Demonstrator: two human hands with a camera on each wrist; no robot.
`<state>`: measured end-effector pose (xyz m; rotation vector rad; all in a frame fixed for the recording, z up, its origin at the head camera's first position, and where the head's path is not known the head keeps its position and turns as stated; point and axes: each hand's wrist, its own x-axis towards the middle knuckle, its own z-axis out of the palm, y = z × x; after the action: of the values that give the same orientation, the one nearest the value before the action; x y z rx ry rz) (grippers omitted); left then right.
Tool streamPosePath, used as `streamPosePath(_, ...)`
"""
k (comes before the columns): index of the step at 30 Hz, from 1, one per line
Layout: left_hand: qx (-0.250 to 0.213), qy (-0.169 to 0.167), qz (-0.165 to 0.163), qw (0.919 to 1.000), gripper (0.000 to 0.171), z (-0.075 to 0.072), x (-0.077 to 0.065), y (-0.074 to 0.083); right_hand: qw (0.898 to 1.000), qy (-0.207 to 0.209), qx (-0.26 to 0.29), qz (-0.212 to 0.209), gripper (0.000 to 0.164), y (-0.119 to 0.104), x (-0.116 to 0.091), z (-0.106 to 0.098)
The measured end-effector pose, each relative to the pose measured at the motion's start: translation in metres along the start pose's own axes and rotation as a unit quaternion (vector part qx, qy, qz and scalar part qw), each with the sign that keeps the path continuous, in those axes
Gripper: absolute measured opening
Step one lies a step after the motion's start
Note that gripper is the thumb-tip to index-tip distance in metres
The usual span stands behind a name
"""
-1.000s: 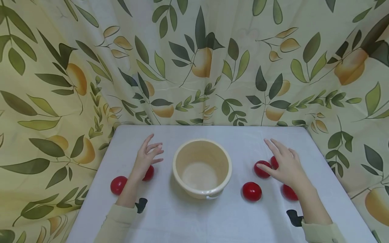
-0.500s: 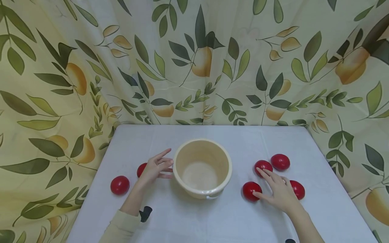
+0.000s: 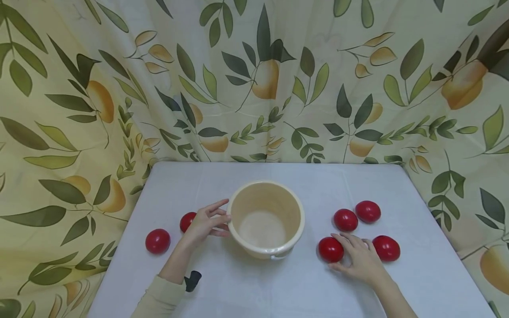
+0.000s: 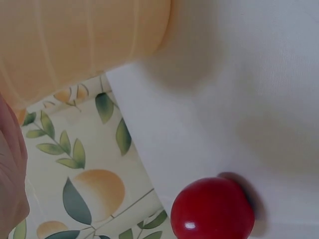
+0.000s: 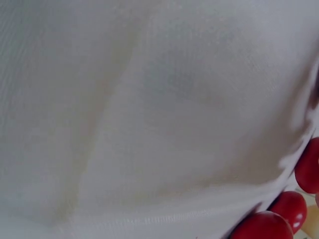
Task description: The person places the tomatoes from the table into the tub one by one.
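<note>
A cream plastic bucket (image 3: 266,254) stands upright in the middle of the table, with nothing inside. At its left rim my left hand (image 3: 203,225) rests with fairly straight fingertips against the side. The left wrist view shows the ribbed bucket wall (image 4: 94,40) and part of that hand (image 4: 11,169). My right hand (image 3: 359,260) reaches round a glossy red ball (image 3: 330,249), thumb on the near side and fingers on the far side. The ball sits on the white cloth, right of the bucket. In the right wrist view this hand is mostly out of frame.
Several other red balls lie about: a ball (image 3: 345,220) and another (image 3: 368,211) behind my right hand, one (image 3: 386,248) beside it, and two at left, one (image 3: 157,241) in the open and one (image 3: 187,221) partly behind my left hand. A patterned curtain (image 3: 254,88) hangs behind the table.
My left hand has moved right and down to the bucket's rim. The right hand has come down and left from above the far balls, and its fingers have closed round the nearer ball.
</note>
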<state>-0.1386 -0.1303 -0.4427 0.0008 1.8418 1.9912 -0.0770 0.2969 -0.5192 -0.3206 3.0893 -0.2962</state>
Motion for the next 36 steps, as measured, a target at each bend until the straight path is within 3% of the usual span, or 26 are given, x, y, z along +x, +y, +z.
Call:
streamPosePath(11,-0.005,0.0,-0.009,0.9999,0.064,0.002,0.0,-0.003,0.999,0.012,-0.004,-0.037,0.087,0.007,0.006,0.01)
streamPosePath(26,-0.023,0.007,-0.02,0.9995,0.065,0.004,0.0,-0.002,0.993,0.032,-0.049,-0.1,0.083,0.009,0.015,0.013)
streamPosePath(31,-0.027,0.002,-0.018,0.9995,0.064,0.004,-0.001,-0.003,0.989,0.047,-0.057,-0.124,0.084,0.004,0.02,0.003)
streamPosePath(36,-0.03,-0.004,-0.018,0.9994,0.065,0.004,-0.001,-0.003,0.982,0.078,-0.069,-0.156,0.084,-0.004,0.034,-0.023)
